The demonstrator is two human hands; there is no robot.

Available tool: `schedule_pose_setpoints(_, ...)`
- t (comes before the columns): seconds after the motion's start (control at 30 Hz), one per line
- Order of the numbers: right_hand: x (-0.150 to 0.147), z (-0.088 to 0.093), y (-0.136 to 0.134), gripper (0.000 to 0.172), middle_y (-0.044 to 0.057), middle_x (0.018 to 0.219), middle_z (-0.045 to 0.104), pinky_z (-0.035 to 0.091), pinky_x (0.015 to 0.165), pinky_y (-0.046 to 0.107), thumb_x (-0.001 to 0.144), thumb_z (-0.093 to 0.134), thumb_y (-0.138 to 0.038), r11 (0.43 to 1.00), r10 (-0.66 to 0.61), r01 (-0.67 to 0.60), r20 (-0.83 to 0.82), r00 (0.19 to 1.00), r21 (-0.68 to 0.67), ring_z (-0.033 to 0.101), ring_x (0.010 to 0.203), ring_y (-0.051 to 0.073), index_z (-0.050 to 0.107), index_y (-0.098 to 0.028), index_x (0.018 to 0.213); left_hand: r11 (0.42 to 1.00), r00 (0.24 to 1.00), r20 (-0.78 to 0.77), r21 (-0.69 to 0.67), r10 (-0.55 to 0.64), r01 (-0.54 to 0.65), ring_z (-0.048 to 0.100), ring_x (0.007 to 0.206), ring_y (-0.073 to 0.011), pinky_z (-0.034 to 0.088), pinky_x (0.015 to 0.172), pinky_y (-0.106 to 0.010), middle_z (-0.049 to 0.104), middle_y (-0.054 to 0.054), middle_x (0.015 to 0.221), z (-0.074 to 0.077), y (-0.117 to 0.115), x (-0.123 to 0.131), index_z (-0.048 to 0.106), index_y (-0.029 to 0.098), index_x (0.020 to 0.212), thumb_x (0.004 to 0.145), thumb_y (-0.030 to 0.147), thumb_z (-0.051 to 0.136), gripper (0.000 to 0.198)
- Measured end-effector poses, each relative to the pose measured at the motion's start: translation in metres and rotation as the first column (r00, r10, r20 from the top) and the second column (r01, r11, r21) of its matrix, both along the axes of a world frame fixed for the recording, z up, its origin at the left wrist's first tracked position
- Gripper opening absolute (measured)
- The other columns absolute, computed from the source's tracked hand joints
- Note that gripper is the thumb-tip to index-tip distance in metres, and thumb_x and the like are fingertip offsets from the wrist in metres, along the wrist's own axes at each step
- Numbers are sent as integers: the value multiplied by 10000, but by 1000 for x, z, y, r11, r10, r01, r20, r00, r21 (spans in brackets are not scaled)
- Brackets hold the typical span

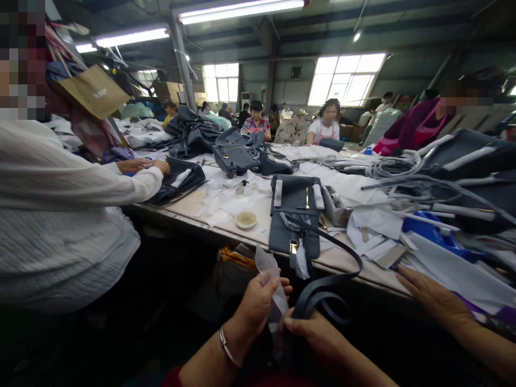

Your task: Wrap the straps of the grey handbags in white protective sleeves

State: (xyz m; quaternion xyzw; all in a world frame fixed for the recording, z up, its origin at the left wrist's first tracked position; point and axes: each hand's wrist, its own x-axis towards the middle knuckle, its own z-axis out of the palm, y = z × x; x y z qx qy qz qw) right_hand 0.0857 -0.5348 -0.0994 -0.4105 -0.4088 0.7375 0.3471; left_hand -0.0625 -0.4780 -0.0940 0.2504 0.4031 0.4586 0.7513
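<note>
In the head view, my left hand (258,298), a silver bracelet on its wrist, pinches a thin, whitish translucent wrapping strip (268,263). Close beside it, my right hand (312,329) is closed on a looped dark blue strap (334,280); the strip's lower part hangs between the two hands. From there the strap curves up to a dark blue bag (296,212) lying flat at the table's edge. The bag has a gold zipper, a gold buckle (293,246) and white wrapping on some parts.
A co-worker's hand (437,301) rests at the table edge on the right. Another person in a white top (64,215) handles a dark bag (183,177) on the left. A small round dish (245,219), a metal box (336,207), paper scraps and piled bags occupy the table.
</note>
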Motion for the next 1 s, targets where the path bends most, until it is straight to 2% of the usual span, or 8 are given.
schedule_pose_setpoints(0.13,-1,-5,-7,332,114,743,695,479,678,350,819,663,-424,1000,6,-6,-36,999,14,649,689,224,704,-96,799,997,996,56,40,66,-69,706,941,-275,557,752,-323,727,-178,1047,4,5,-6,678,110,1035,760,472,742,459)
schedule_pose_setpoints(0.27,-3,-5,-11,324,123,775,702,478,700,353,828,665,-422,1000,5,-3,-82,997,15,659,721,234,702,-100,828,991,991,72,66,116,-121,718,860,-251,556,714,-303,751,-155,961,6,9,-9,700,105,1009,746,499,747,476)
schedule_pose_setpoints(0.4,-2,-17,-12,317,84,750,665,473,703,360,788,704,-448,997,-42,33,-134,990,-63,636,703,224,682,-132,807,977,981,32,93,191,-194,707,762,-212,550,680,-280,756,-122,845,9,15,-12,723,107,904,716,496,774,436)
schedule_pose_setpoints(0.53,14,-28,-6,343,96,887,667,462,785,391,784,689,-513,995,-79,75,69,994,65,617,833,260,709,-171,813,967,976,-111,194,189,-166,654,618,-183,520,598,-274,725,-94,706,10,23,-23,734,104,811,748,543,725,444)
schedule_pose_setpoints(0.67,37,-9,9,411,125,1232,626,380,1004,476,779,658,-594,967,-197,131,314,929,219,537,1150,356,738,-197,851,920,915,-362,390,178,-25,599,601,-161,472,581,-256,690,-68,673,15,27,-37,723,137,707,810,535,661,416)
schedule_pose_setpoints(0.77,46,16,18,417,111,1324,589,307,1091,492,791,641,-610,931,-282,149,398,873,333,474,1249,365,746,-210,845,874,854,-486,478,186,82,543,589,-141,422,565,-246,648,-51,639,19,27,-42,699,143,657,859,538,594,456)
schedule_pose_setpoints(0.87,47,31,21,399,89,1260,619,345,1075,452,833,603,-595,890,-342,159,394,853,428,522,1197,330,746,-225,876,879,833,-534,454,141,143,445,516,-108,338,499,-238,558,-14,559,19,25,-43,696,123,687,855,583,573,505)
schedule_pose_setpoints(1.0,42,36,20,438,76,929,690,499,807,378,854,582,-597,894,-391,266,337,857,361,637,878,258,724,-211,1002,920,849,-526,352,43,172,373,480,-76,255,458,-223,495,15,530,15,19,-39,652,110,662,787,644,622,550)
